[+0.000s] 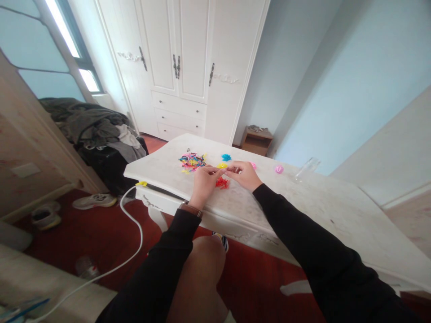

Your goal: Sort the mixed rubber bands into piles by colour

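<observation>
My left hand (204,179) and my right hand (244,175) rest on a white table (323,211), fingertips meeting over a small yellow piece (222,166). Both pinch it, fingers curled. Just below the hands lies a small red pile (222,183). A mixed heap of coloured small pieces (191,161) sits to the left. A blue cluster (226,157) lies behind the hands, and a pink cluster (279,169) lies to the right. Both arms wear black sleeves, with a brown strap at the left wrist.
A clear plastic cup (306,168) lies on its side at the table's back right. A white cable (134,224) hangs off the left corner. White wardrobe (188,67) behind, clothes heap (97,125) at left, shoes (94,201) on the red floor.
</observation>
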Action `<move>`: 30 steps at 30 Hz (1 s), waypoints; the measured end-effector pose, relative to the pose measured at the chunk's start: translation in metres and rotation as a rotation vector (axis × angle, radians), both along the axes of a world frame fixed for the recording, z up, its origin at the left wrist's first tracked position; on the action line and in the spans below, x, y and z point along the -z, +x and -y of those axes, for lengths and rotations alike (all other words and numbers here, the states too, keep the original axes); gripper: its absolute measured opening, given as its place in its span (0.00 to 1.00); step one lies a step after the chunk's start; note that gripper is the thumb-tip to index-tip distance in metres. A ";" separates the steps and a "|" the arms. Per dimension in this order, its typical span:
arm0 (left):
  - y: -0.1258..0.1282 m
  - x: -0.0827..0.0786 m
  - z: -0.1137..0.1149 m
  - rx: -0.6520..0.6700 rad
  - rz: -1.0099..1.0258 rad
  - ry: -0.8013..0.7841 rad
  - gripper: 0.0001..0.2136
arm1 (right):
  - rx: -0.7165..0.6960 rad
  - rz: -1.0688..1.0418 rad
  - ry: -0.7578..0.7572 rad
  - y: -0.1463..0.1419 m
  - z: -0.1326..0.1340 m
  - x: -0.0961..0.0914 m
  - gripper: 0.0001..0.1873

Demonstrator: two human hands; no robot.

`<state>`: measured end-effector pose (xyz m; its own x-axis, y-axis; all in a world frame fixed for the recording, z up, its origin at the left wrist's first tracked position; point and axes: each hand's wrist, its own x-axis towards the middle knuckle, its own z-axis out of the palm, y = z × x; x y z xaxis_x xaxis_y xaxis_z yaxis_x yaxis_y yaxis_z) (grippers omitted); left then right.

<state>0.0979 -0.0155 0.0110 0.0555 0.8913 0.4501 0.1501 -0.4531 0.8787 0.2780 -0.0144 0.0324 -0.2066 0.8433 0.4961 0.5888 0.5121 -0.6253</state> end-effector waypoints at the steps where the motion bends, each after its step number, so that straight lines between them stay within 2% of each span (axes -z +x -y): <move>1: 0.000 0.000 0.000 0.005 -0.005 0.002 0.18 | 0.003 -0.009 0.002 0.000 0.000 0.000 0.19; 7: 0.000 0.001 -0.001 0.048 -0.046 0.005 0.13 | 0.019 -0.059 0.031 -0.001 0.002 -0.003 0.14; 12: 0.002 0.003 -0.001 0.045 0.004 -0.054 0.10 | 0.062 -0.087 0.059 0.001 0.001 -0.005 0.10; 17: 0.002 0.001 0.000 0.035 0.003 -0.056 0.07 | 0.063 -0.093 0.037 0.001 0.001 -0.005 0.11; 30: 0.003 0.001 0.000 0.020 -0.013 -0.053 0.06 | 0.017 -0.074 0.001 -0.001 -0.001 -0.004 0.09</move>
